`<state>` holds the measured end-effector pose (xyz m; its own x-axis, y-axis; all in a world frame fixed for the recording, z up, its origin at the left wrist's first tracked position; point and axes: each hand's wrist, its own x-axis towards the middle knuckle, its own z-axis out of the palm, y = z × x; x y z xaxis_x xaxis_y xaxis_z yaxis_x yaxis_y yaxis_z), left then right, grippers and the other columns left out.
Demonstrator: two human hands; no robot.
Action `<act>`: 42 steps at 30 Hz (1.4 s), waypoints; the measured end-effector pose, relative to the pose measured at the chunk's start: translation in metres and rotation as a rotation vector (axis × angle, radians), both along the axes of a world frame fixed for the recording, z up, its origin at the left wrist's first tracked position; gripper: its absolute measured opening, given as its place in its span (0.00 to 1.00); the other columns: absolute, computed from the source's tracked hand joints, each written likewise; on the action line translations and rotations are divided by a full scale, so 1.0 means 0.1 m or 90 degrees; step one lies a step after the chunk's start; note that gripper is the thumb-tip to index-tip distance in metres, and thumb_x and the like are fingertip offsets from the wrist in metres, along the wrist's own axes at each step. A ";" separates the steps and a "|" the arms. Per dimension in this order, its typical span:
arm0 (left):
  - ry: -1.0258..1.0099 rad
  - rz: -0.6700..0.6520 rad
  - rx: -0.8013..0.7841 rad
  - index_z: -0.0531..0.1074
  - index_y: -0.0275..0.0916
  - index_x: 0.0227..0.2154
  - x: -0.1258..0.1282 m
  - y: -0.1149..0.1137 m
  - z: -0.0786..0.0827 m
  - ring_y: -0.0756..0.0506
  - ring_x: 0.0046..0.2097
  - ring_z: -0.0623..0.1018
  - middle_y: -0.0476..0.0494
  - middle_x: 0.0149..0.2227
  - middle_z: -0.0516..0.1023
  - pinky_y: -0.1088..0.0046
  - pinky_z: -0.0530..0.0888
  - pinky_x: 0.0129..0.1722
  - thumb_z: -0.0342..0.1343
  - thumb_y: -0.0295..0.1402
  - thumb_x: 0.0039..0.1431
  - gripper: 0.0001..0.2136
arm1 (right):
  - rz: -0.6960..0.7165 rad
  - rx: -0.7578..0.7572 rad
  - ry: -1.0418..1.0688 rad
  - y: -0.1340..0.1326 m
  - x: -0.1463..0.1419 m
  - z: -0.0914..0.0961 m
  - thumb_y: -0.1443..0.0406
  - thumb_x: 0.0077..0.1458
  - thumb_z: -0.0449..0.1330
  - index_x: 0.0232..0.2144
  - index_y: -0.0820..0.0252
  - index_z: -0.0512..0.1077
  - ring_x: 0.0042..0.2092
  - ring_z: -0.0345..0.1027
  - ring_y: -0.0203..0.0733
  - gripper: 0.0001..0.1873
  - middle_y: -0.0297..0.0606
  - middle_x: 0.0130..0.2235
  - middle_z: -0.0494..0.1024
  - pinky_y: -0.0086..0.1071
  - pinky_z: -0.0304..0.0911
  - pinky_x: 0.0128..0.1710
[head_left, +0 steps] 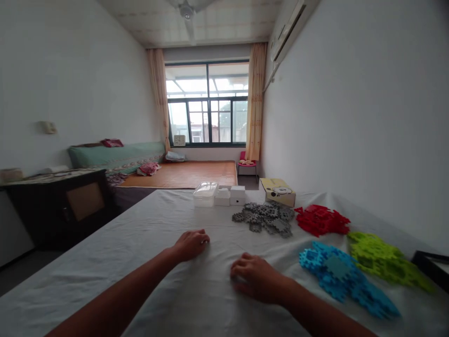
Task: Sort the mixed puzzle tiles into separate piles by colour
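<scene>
My left hand [191,245] rests palm down on the white cloth of the table [157,229], its fingers curled in, with nothing seen in them. To the right and closer to me, my right hand [256,277] also lies on the cloth with bent fingers and is slightly blurred; no object shows in it. Beyond it lies a pile of grey gear-edged plastic pieces [264,217]. Blue gear-edged pieces [338,267] are spread to its right. Further off are red pieces [321,220] and lime-green pieces [382,257]. Neither hand touches any of these piles.
A clear plastic box [205,194], small white boxes [237,194] and a yellow carton [278,191] stand along the far table edge. A black-framed object [431,267] sits at the right edge. Behind are a bed [199,173] and a dark cabinet [59,206].
</scene>
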<state>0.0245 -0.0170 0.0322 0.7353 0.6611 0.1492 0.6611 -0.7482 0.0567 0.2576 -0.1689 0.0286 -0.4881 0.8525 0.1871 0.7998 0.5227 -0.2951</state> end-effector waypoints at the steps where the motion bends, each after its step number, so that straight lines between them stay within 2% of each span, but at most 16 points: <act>1: 0.012 -0.010 -0.003 0.75 0.47 0.37 -0.01 0.02 0.00 0.47 0.39 0.76 0.49 0.40 0.76 0.75 0.68 0.40 0.47 0.30 0.56 0.12 | 0.013 0.014 0.023 0.10 0.00 -0.06 0.63 0.52 0.57 0.38 0.52 0.74 0.44 0.68 0.39 0.10 0.32 0.41 0.79 0.30 0.60 0.46; 3: 0.027 -0.021 -0.005 0.74 0.48 0.37 -0.02 0.08 -0.02 0.48 0.39 0.76 0.49 0.39 0.76 0.76 0.67 0.39 0.46 0.30 0.56 0.13 | 0.052 0.041 0.079 0.25 0.06 -0.21 0.65 0.56 0.54 0.38 0.55 0.74 0.42 0.69 0.37 0.10 0.34 0.40 0.79 0.30 0.59 0.46; 6: 0.022 -0.026 -0.020 0.73 0.47 0.35 -0.01 0.23 -0.07 0.49 0.37 0.75 0.51 0.38 0.76 0.77 0.66 0.38 0.45 0.29 0.56 0.13 | 0.063 0.065 0.152 0.38 0.19 -0.40 0.67 0.56 0.53 0.37 0.57 0.74 0.41 0.70 0.35 0.10 0.34 0.39 0.79 0.28 0.58 0.48; 10: 0.041 -0.008 -0.069 0.73 0.45 0.32 0.13 0.49 -0.08 0.50 0.34 0.74 0.53 0.32 0.76 0.78 0.66 0.35 0.45 0.29 0.54 0.11 | 0.047 0.063 0.205 0.46 0.32 -0.52 0.66 0.56 0.54 0.37 0.58 0.74 0.40 0.71 0.34 0.10 0.35 0.38 0.80 0.27 0.58 0.48; 14: 0.049 -0.032 -0.087 0.74 0.45 0.34 0.39 0.67 0.00 0.49 0.36 0.75 0.52 0.35 0.77 0.77 0.66 0.36 0.46 0.30 0.54 0.12 | 0.026 0.042 0.219 0.50 0.35 -0.52 0.65 0.54 0.55 0.37 0.57 0.75 0.40 0.71 0.36 0.10 0.34 0.37 0.80 0.27 0.59 0.46; 19: 0.036 -0.007 -0.017 0.76 0.46 0.36 0.76 0.83 0.13 0.48 0.39 0.76 0.50 0.38 0.78 0.75 0.67 0.38 0.47 0.31 0.55 0.13 | 0.001 0.003 0.248 0.46 0.31 -0.47 0.66 0.54 0.55 0.35 0.56 0.76 0.40 0.70 0.36 0.10 0.34 0.35 0.80 0.27 0.60 0.45; 25: 0.020 0.109 0.071 0.75 0.49 0.40 1.13 1.21 0.32 0.46 0.43 0.76 0.50 0.42 0.78 0.72 0.69 0.41 0.47 0.33 0.57 0.13 | -0.007 -0.032 0.256 0.43 0.29 -0.42 0.68 0.51 0.55 0.32 0.56 0.76 0.39 0.70 0.35 0.09 0.34 0.34 0.79 0.25 0.60 0.42; 29: 0.005 0.168 0.105 0.74 0.47 0.42 1.29 1.52 0.39 0.44 0.47 0.74 0.47 0.45 0.75 0.70 0.69 0.44 0.45 0.34 0.59 0.14 | -0.015 -0.043 0.242 0.44 0.27 -0.41 0.69 0.50 0.55 0.32 0.56 0.76 0.39 0.70 0.36 0.10 0.35 0.34 0.79 0.25 0.60 0.42; 35: 0.000 0.235 0.135 0.73 0.44 0.43 1.33 1.84 0.38 0.42 0.52 0.69 0.43 0.48 0.73 0.67 0.69 0.46 0.46 0.33 0.59 0.13 | -0.010 -0.049 0.200 0.53 0.25 -0.51 0.69 0.49 0.56 0.32 0.54 0.76 0.39 0.70 0.37 0.10 0.34 0.35 0.79 0.26 0.59 0.42; 39: 0.029 0.217 0.139 0.75 0.45 0.37 1.34 1.84 0.28 0.43 0.51 0.69 0.44 0.44 0.74 0.68 0.70 0.45 0.48 0.33 0.59 0.11 | -0.016 -0.054 0.184 0.58 0.23 -0.58 0.68 0.49 0.57 0.32 0.53 0.76 0.39 0.69 0.37 0.09 0.33 0.36 0.78 0.26 0.59 0.40; 42: 0.051 0.207 0.142 0.75 0.46 0.37 1.37 1.80 0.18 0.43 0.50 0.70 0.45 0.44 0.74 0.68 0.70 0.44 0.49 0.35 0.59 0.10 | -0.015 -0.062 0.169 0.60 0.22 -0.62 0.68 0.48 0.57 0.32 0.53 0.76 0.39 0.69 0.37 0.09 0.33 0.37 0.78 0.25 0.59 0.39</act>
